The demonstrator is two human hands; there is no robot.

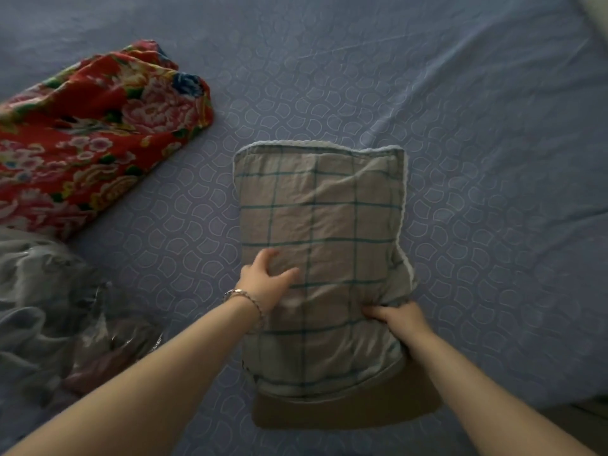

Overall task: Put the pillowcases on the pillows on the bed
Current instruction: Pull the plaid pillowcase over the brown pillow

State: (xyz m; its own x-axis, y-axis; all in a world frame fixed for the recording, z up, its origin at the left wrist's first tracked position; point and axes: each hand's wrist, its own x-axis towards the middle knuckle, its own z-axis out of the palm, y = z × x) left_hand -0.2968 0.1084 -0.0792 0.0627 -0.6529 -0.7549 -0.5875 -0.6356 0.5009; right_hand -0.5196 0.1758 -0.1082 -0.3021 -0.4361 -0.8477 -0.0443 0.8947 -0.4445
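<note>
left hand [266,284], right hand [403,319] grip pillowcase [329,209]; pillow [345,413] long axis points away

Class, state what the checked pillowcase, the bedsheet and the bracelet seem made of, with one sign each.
Checked pillowcase: probably thin woven cotton, matt; it wrinkles softly. Bedsheet: matt cloth, perhaps quilted; faint folds and a stitched-looking pattern. Bracelet: likely metal, shiny; it glints.

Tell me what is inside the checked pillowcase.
A tan pillow is inside the checked pillowcase; only its near end sticks out of the open mouth. The fabric covers the rest.
</note>
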